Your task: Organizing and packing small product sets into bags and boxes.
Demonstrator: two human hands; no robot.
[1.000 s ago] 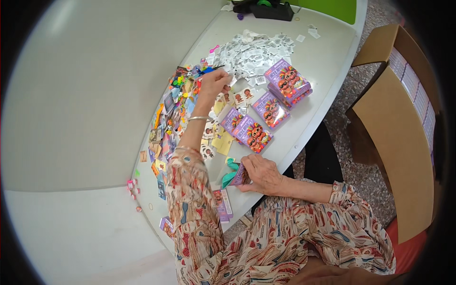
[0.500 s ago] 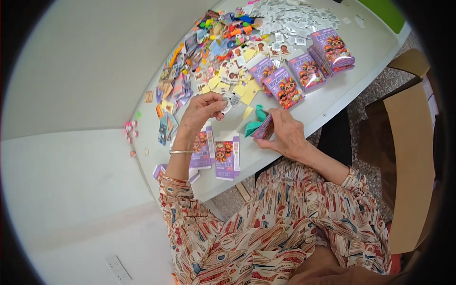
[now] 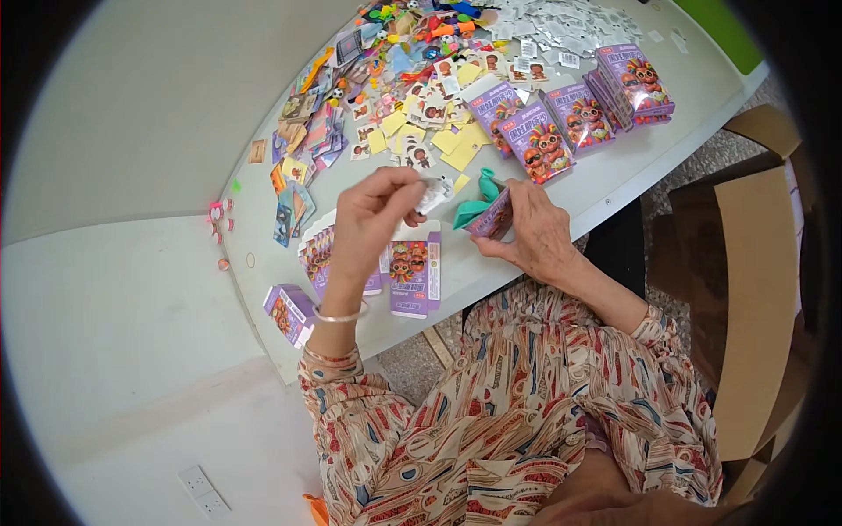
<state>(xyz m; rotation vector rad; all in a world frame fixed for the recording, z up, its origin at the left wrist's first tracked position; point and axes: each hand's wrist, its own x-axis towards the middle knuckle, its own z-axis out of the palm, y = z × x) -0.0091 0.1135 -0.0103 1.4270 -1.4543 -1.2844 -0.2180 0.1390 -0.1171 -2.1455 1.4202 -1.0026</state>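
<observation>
My left hand (image 3: pixel 377 219) pinches a small white packet (image 3: pixel 435 195) between thumb and fingers, just above the white table (image 3: pixel 491 272). My right hand (image 3: pixel 531 230) grips a small open purple box (image 3: pixel 493 216) with a teal item (image 3: pixel 478 202) sticking out of its open end. The two hands are close together, the packet a little left of the box's open end. Flat unfolded purple boxes (image 3: pixel 414 273) lie under my left hand.
Filled purple boxes (image 3: pixel 579 110) stand in a row at the back right. Yellow cards, small picture cards and colourful small toys (image 3: pixel 412 105) are spread over the table's middle. White packets (image 3: pixel 561 22) are heaped at the far end. A cardboard carton (image 3: pixel 754 298) stands on my right.
My left hand came back from the far pile of small items with a white packet and now holds it beside the box in my right hand. The view has tilted down.
</observation>
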